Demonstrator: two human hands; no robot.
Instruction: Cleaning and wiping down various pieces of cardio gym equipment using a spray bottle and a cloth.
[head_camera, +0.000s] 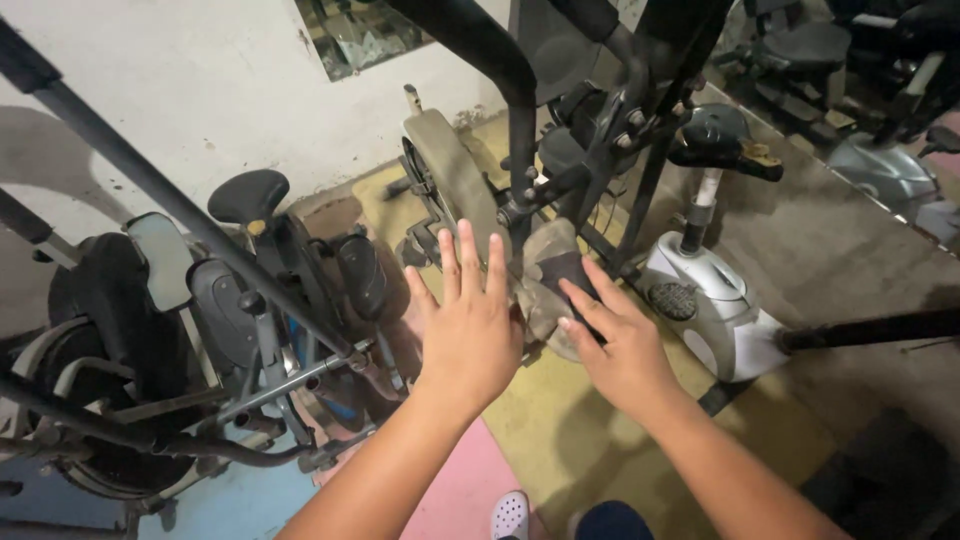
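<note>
Floor (560, 440): worn concrete, painted in yellow, pink and pale blue patches, carrying all the equipment. Wall (200, 90): whitewashed, stained, with a mirror pane (360, 35) set high. Exercise bike, near left (230, 330): black and grey frame, black saddle (248, 195), long dark handle bar running diagonally across it from upper left. Elliptical trainer, centre (560, 130): black tubular uprights, a dusty grey flywheel cover (455, 170) at its rear, bolted linkage above the pedals. Exercise bike, right (700, 300): silver and white housing, black saddle (720, 135) on a pale post, round dark knob on the side. Further machines stand at the upper right edge, too dim to tell apart. Foot pedal (555, 285): dusty grey plate with a dark tread patch, belonging to the centre trainer, lying just in front of both hands and low between the two bikes. Left hand (470, 325): open, fingers spread and pointing up, back toward the camera, held beside the pedal's left edge; contact cannot be told. Right hand (620, 345): open, flat, fingertips (580, 300) resting on the pedal's dark tread, gripping nothing. White perforated clog (510, 515): at the bottom edge on the pink floor.
</note>
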